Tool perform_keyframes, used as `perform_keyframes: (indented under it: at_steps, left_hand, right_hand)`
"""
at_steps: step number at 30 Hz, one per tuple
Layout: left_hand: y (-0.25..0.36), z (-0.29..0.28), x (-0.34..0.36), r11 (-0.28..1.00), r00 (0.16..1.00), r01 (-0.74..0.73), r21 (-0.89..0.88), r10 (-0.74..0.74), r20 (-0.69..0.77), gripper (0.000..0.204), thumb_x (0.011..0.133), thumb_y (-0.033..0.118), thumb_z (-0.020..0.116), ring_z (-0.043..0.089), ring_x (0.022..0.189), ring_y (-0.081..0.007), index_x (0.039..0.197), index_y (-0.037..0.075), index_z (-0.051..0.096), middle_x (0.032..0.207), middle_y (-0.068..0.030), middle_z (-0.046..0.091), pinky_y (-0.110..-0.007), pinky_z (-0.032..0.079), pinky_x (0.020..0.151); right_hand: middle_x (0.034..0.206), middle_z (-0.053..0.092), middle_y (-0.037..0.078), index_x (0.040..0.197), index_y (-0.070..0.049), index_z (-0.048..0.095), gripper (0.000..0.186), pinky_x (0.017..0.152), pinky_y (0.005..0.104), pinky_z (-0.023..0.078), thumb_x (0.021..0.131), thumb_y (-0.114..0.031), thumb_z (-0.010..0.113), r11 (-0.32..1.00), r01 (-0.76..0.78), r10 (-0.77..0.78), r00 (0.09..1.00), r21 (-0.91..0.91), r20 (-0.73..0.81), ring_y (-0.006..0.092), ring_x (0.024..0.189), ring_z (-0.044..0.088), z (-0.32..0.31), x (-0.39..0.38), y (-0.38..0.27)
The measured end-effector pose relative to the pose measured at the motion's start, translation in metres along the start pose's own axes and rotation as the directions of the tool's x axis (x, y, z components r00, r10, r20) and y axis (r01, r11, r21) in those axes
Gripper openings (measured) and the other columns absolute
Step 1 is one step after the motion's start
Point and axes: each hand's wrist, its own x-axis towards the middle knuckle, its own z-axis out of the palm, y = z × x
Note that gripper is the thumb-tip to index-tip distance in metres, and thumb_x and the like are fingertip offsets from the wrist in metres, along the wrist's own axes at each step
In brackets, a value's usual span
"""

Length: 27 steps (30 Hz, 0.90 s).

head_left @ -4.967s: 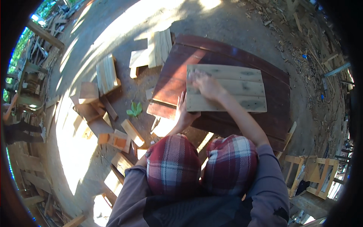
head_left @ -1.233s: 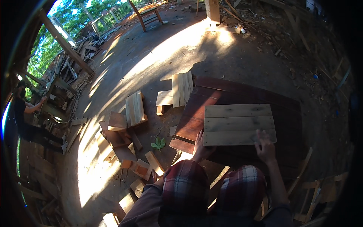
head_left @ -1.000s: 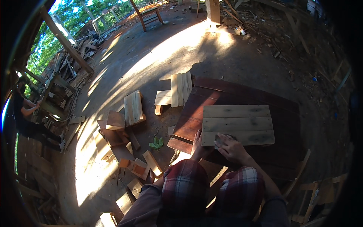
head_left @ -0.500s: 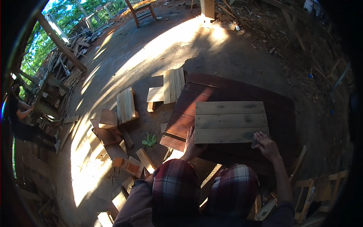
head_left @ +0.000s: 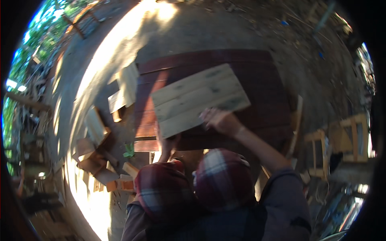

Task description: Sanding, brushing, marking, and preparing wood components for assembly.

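Note:
A pale wooden panel of joined planks point(head_left: 189, 98), marked with dark knots, lies askew on a reddish-brown wooden table point(head_left: 257, 76). My left hand point(head_left: 165, 145) grips the panel at its near left corner; the panel hides part of the fingers. Over the panel's near edge, my right hand point(head_left: 221, 121) is curled and smeared by motion. A small grey flat piece shows at its fingers in the earlier frame, perhaps sandpaper; now it is too blurred to make out. My knees in plaid cloth point(head_left: 223, 180) are just below the table's near edge.
Small wooden stools point(head_left: 128, 84) and loose wood blocks point(head_left: 116, 184) crowd the ground left of the table. A green leafy sprig point(head_left: 128, 150) lies among them. Wooden frames point(head_left: 319, 154) stand at the right. Sunlight streaks the dirt floor point(head_left: 108, 56).
The whole view has swung, shifting the table leftward. Relative to the table, the panel has turned, its right end now farther away. My right hand has moved from its near right corner toward the middle.

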Motion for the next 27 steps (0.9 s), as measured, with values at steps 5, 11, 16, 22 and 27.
perform_keyframes:
  at_steps: [5,11,16,22,27]
  left_hand:
    - [0.022,-0.002,0.004,0.986,0.979,0.120,0.117,-0.137,0.153,0.079,0.067,0.024,0.079,0.042,0.124,-0.0432,0.135,0.003,0.045,0.135,-0.0215,0.044,-0.051,0.033,0.107]
    - [0.023,0.004,-0.001,0.964,0.963,0.263,0.046,-0.265,0.045,0.064,0.069,0.021,0.079,0.053,0.112,-0.0389,0.125,0.004,0.054,0.120,-0.0186,0.054,-0.044,0.042,0.099]
    - [0.008,0.003,-0.005,0.970,0.982,0.190,0.152,-0.186,-0.039,0.061,0.068,0.022,0.082,0.057,0.105,-0.0366,0.122,0.005,0.056,0.113,-0.0177,0.057,-0.043,0.050,0.089]
    - [-0.001,0.003,-0.009,0.961,0.963,0.263,0.084,-0.267,0.044,0.058,0.070,0.024,0.082,0.060,0.102,-0.0350,0.120,0.005,0.058,0.112,-0.0164,0.059,-0.042,0.051,0.088]
    - [-0.006,0.001,-0.008,0.978,0.988,0.146,0.148,-0.151,0.023,0.056,0.070,0.024,0.083,0.061,0.103,-0.0327,0.118,0.005,0.060,0.111,-0.0157,0.059,-0.041,0.051,0.087]
  right_hand:
    - [0.121,0.067,0.006,0.119,-0.009,0.066,0.040,0.093,0.0315,0.053,0.083,-0.024,0.062,0.976,-0.175,0.165,0.983,-0.127,-0.085,0.0205,0.116,0.061,-0.049,-0.085,0.069]
    - [0.127,0.064,0.008,0.122,-0.005,0.064,0.040,0.103,0.0334,0.047,0.085,-0.020,0.065,0.972,-0.167,0.137,0.974,-0.166,-0.178,0.0213,0.123,0.057,-0.006,-0.047,0.036]
    - [0.141,0.052,0.013,0.141,-0.004,0.047,0.055,0.111,0.0366,0.040,0.088,-0.005,0.061,0.987,-0.108,0.122,0.986,0.122,-0.113,0.0250,0.131,0.049,-0.023,-0.041,0.037]
    - [0.146,0.045,0.015,0.147,-0.006,0.036,0.071,0.113,0.0348,0.038,0.084,-0.007,0.066,0.827,-0.290,0.328,0.944,0.481,0.005,0.0262,0.138,0.040,-0.043,-0.047,0.055]
    - [0.140,0.052,0.012,0.144,-0.007,0.042,0.069,0.110,0.0358,0.042,0.081,-0.008,0.070,0.935,-0.254,0.285,0.953,0.246,-0.102,0.0258,0.129,0.051,-0.040,-0.052,0.056]
